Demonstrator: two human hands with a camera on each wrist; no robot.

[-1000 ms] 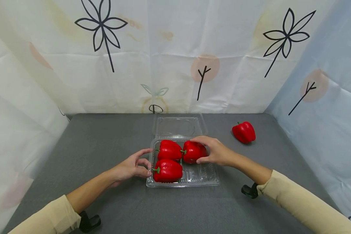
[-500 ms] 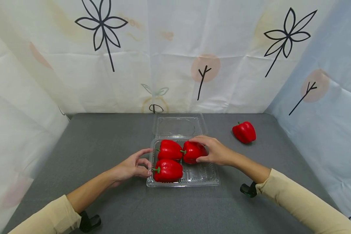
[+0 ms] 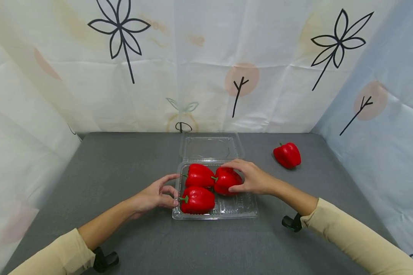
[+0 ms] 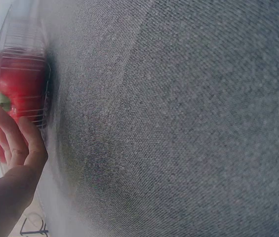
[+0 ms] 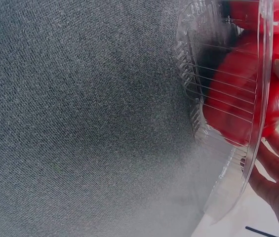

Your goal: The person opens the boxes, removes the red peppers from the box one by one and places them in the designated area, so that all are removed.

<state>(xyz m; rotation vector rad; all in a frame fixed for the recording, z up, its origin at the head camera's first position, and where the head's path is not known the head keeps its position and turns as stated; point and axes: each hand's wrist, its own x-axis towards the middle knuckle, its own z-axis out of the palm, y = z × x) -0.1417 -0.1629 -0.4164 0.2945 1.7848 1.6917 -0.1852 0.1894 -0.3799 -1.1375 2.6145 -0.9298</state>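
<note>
A clear plastic clamshell container (image 3: 232,217) lies with its lid folded back, several red bell peppers inside. Two of them, the rear left pepper (image 3: 199,175) and the front left pepper (image 3: 197,200), fill its left side. My right hand (image 3: 256,178) grips the third pepper (image 3: 226,183) with thumb and fingers spread around it, inside the tray at the back right. At the container's left rim, my left hand (image 3: 156,195) holds the edge; in the left wrist view its fingers (image 4: 18,140) lie against the outer wall.
Another red bell pepper (image 3: 287,155) lies on the grey tabletop (image 3: 130,236) at the back right. The transparent lid (image 3: 211,147) lies behind the tray, near the patterned curtain (image 3: 199,68). Curtains also stand along both sides.
The pepper in my right hand has turned a little and shifted slightly left and toward me, the hand moving with it. My left hand stays at the rim.
</note>
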